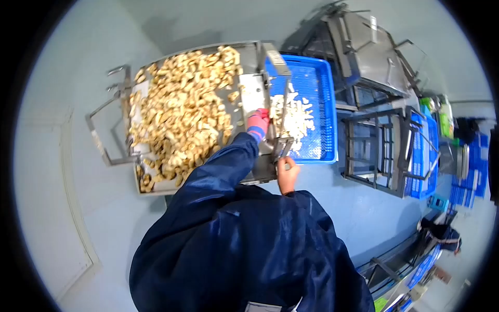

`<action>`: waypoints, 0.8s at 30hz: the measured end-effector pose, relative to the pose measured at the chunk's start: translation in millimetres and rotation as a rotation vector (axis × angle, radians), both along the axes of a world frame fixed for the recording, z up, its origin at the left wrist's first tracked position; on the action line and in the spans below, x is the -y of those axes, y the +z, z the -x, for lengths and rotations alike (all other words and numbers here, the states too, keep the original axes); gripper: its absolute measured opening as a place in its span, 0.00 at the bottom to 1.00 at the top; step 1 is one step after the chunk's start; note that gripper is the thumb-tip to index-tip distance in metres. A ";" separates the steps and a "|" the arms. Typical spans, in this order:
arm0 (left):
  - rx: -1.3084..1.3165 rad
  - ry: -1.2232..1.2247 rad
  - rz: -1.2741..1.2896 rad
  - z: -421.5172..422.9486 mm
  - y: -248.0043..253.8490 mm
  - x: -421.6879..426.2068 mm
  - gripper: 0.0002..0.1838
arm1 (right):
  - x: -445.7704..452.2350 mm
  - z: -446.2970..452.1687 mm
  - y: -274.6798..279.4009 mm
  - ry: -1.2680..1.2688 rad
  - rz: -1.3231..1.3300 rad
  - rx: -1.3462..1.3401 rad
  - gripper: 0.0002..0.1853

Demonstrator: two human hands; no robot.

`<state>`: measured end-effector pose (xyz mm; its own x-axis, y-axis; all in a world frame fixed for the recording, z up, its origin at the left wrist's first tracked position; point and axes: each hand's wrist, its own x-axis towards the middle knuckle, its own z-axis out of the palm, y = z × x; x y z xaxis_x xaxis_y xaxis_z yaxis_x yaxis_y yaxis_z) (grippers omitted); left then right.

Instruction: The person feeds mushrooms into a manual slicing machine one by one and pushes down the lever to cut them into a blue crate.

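Observation:
My left hand (258,122), in a pink glove with a blue-striped cuff, is at the metal plate (252,86) of a cutter. Its fingers look curled together, and what they hold is hidden. The bare right hand (287,175) is wrapped round the near end of the cutter's handle (283,148). To the left, a large metal tray (249,49) carries a heap of knobbly tan pieces (182,114), which look like mushrooms. Paler cut pieces (297,118) lie in a blue plastic basket (326,88) right beside the cutter.
Metal frames (371,148) and a steel cart (371,47) stand on the right, with another blue basket (427,156) beyond. A bent metal bar (96,138) juts out left of the tray. At the far lower right, a person (442,234) is beside a long bench.

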<state>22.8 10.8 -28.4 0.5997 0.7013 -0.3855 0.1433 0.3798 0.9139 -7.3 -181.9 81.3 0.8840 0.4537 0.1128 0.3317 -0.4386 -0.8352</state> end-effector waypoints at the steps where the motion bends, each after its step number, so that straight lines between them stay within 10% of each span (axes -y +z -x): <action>1: -0.274 -0.117 -0.464 0.4 -21.3 -4.9 0.12 | 6.8 2.0 -12.2 0.036 -0.044 -0.092 0.08; 2: -0.215 -0.070 -0.439 9.9 39.2 4.8 0.13 | 9.2 5.3 -20.5 0.000 -0.004 -0.223 0.07; 8: 0.087 -0.039 0.113 -27.6 -31.6 -10.5 0.19 | -3.6 3.2 27.3 -0.063 -0.033 -0.069 0.08; 11: 0.037 0.081 -0.129 -36.2 9.3 -5.1 0.20 | -11.2 6.0 -0.1 -0.198 0.068 0.013 0.09; 15: 0.080 -0.343 -0.415 -32.4 28.1 -52.7 0.21 | -0.2 -0.9 18.8 -0.009 -0.047 -0.070 0.11; 16: -0.129 -0.323 -0.906 -23.4 19.6 -80.7 0.23 | 0.6 -0.4 17.9 -0.007 -0.054 -0.050 0.10; 20: -0.884 -0.421 -1.315 12.5 -10.8 -167.4 0.21 | -1.8 0.8 10.4 0.004 -0.028 -0.066 0.10; 24: -0.710 -0.501 -1.130 42.3 19.1 -133.9 0.19 | 2.6 0.3 7.4 0.015 0.066 -0.192 0.15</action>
<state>-19.5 144.6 -9.2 0.7916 0.6043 -0.0903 0.5909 -0.7195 0.3650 -7.6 -184.5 88.7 0.8793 0.4682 -0.0874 0.1764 -0.4905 -0.8534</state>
